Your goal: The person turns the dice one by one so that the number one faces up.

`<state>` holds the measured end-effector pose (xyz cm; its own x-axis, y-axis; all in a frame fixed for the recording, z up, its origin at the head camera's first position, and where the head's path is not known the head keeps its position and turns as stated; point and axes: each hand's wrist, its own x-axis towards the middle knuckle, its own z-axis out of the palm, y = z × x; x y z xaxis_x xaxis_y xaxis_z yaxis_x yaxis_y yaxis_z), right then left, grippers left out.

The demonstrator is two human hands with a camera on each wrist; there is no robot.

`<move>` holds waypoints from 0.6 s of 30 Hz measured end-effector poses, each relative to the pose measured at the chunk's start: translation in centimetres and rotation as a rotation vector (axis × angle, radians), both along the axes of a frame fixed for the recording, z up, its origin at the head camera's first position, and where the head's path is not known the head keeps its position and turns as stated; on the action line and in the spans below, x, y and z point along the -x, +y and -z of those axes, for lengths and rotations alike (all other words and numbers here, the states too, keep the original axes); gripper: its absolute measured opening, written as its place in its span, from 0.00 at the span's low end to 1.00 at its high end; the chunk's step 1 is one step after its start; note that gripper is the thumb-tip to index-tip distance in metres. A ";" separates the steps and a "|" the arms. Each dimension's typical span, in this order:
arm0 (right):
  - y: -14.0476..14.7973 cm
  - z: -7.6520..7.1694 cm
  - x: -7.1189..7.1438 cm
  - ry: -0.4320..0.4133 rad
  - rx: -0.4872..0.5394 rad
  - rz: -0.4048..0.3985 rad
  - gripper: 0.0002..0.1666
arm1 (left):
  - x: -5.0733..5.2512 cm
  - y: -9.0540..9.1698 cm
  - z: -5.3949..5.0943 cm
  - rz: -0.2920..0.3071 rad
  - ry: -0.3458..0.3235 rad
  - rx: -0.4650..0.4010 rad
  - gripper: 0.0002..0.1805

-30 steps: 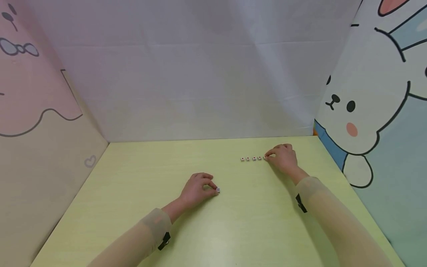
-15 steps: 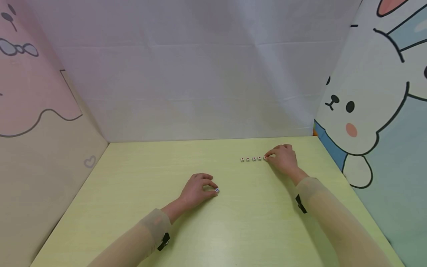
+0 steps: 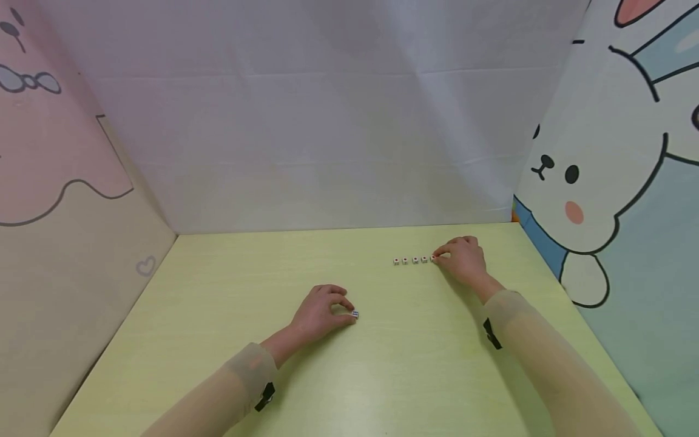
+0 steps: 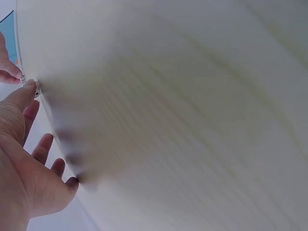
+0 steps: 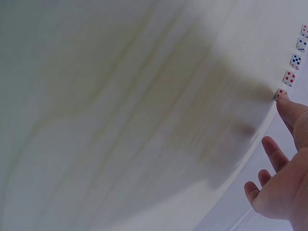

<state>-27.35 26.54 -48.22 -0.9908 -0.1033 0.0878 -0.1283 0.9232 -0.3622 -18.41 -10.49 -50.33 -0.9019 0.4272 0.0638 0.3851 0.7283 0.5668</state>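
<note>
My left hand (image 3: 321, 312) is low over the middle of the table, pinching a small white die (image 3: 355, 314) between thumb and index finger; the other fingers are spread. In the left wrist view that die (image 4: 37, 90) is mostly covered by the thumb. Farther back on the right, several white dice (image 3: 415, 260) stand in a straight row with small gaps. At the row's right end my right hand (image 3: 464, 261) pinches the last die (image 5: 280, 94), which stays in line with the others. Red and blue pips show on the row's dice (image 5: 295, 61) in the right wrist view.
The pale yellow-green table (image 3: 218, 328) extends around both hands. A white sheet (image 3: 327, 152) rises behind its far edge. Side panels with cartoon drawings flank it, a pink and cream one (image 3: 65, 255) at left and a rabbit one (image 3: 590, 133) at right.
The die between my left fingertips has turned, showing a differently tilted face, and the left hand has shifted very slightly. My right hand and the row of dice stay in place.
</note>
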 end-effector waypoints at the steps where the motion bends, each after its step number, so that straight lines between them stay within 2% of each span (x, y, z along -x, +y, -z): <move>1: 0.0 0.0 0.0 -0.002 0.003 0.001 0.14 | 0.0 0.0 0.0 0.004 0.005 0.007 0.09; 18: -0.2 0.1 0.1 -0.011 -0.008 0.004 0.14 | 0.2 -0.1 -0.4 0.042 0.063 0.054 0.06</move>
<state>-27.45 26.37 -48.28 -0.9921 -0.1002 0.0761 -0.1209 0.9267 -0.3558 -18.58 -10.55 -49.91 -0.8783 0.4684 0.0957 0.4491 0.7396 0.5013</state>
